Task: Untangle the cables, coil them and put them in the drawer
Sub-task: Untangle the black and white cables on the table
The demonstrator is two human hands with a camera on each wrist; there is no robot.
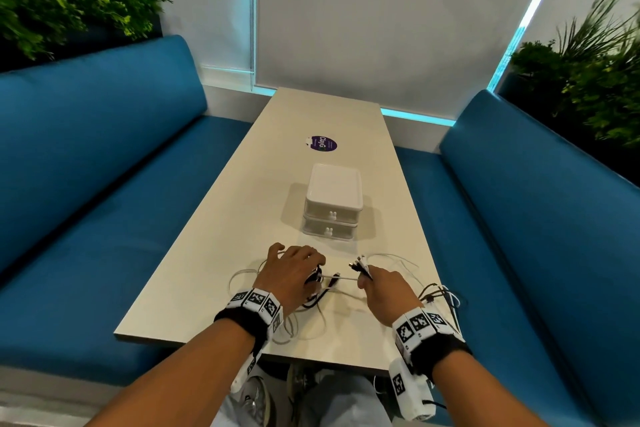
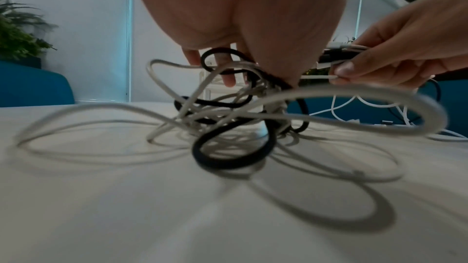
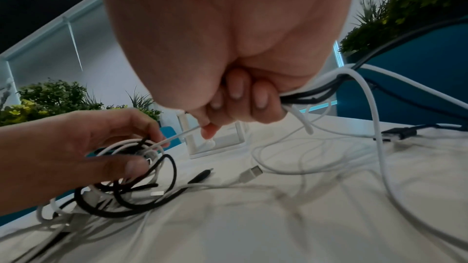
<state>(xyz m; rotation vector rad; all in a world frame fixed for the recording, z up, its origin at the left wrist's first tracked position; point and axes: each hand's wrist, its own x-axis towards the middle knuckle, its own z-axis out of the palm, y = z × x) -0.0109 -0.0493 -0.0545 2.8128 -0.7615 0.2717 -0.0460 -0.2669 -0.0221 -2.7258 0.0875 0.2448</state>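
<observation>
Head view: white cable [image 1: 341,278] taut left–right between hands, near side of drawer unit [image 1: 331,215]. Left hand [image 1: 294,267] clutching tangle [image 1: 317,288].

L wrist: right hand [image 2: 395,61] pinching cable end plus plug bundle [image 2: 339,52].

R wrist: right fingers [image 3: 238,97] clenched on cords; tangle nearer left hand, so pull rightward.

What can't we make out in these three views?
- Number of cables: tangle overlaps and blurs in the left wrist view.
- Drawer unit contents: both drawers closed in the head view.
- What the left hand pinches: fingers cover it in the head view.
- Connector types in the right hand: too small in the head view.
</observation>
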